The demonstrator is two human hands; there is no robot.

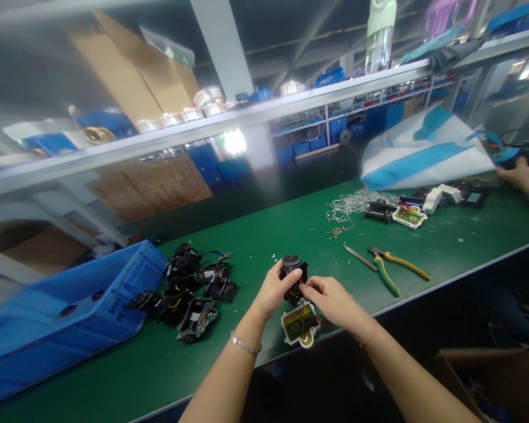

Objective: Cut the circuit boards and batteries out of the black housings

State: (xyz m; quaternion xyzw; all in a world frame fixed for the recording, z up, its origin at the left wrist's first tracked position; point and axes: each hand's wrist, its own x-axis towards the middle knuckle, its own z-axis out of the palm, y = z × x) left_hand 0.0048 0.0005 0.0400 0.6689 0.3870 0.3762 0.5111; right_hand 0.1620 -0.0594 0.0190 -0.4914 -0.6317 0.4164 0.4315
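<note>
My left hand [273, 289] is closed round a black device housing [291, 265] with a round top, held over the front part of the bench. Close against it, my right hand [330, 296] has its fingers pinched on thin wires [300, 281] at the housing's side. Just below both hands lies a white-rimmed casing [296, 329] with a green circuit board inside, at the bench's front edge. Thin wires run over the board up toward the housing. The exact grip of my right fingertips is partly hidden.
Left stand a blue bin [114, 294] and a pile of black device parts [198, 282]. Right lie pliers [385, 267], a thin screwdriver-like tool [360, 257], loose screws [338, 231] and white cords [352, 204]. Another person's hand [522, 175] is at the far right.
</note>
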